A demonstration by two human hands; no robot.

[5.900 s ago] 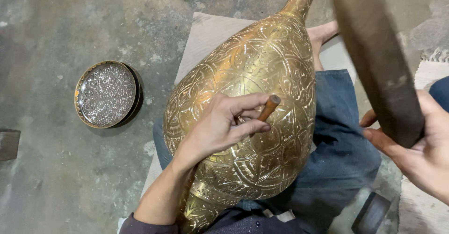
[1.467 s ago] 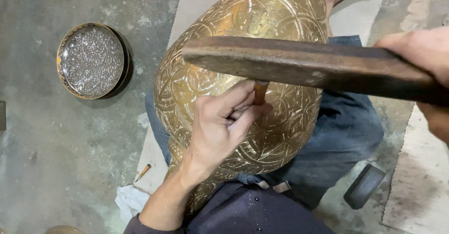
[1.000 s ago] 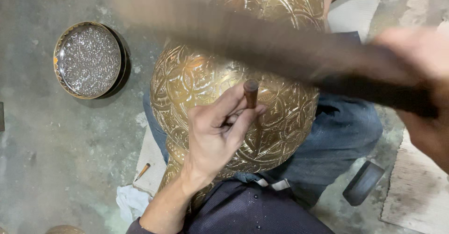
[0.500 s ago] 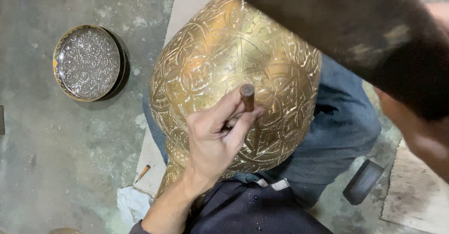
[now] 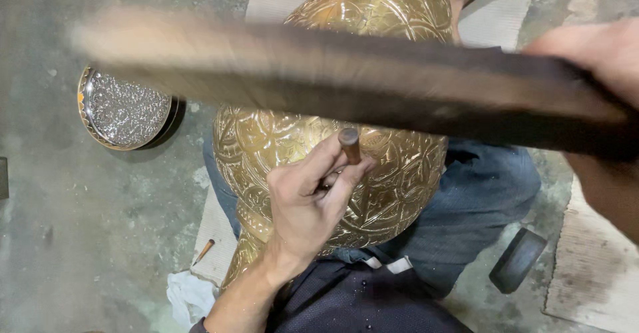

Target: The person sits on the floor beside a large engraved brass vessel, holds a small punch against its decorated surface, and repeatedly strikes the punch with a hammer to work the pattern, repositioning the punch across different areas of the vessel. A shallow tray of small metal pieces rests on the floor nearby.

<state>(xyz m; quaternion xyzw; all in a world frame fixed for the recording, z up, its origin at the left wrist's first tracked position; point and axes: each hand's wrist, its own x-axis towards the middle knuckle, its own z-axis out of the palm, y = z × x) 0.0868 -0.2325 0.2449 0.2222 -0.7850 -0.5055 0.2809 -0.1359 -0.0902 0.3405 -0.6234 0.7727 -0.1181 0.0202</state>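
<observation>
A large brass vase [image 5: 279, 140] with engraved patterns lies across my lap. My left hand [image 5: 307, 196] rests on its side and pinches a short metal chisel [image 5: 348, 144] upright against the surface. My right hand [image 5: 602, 60] at the right edge grips a long dark wooden mallet [image 5: 346, 73], which crosses the view above the chisel and is blurred by motion. The upper part of the vase is hidden behind the mallet.
A round metal dish [image 5: 123, 110] with a textured inside lies on the concrete floor at the left. A white rag [image 5: 190, 296] and a small wooden-handled tool [image 5: 204, 251] lie by my left knee. A dark round object [image 5: 518, 260] sits at the lower right, on the floor.
The mallet has swung down from the top right to lie across the view just above the chisel. My left hand and the chisel have stayed on the same spot of the vase.
</observation>
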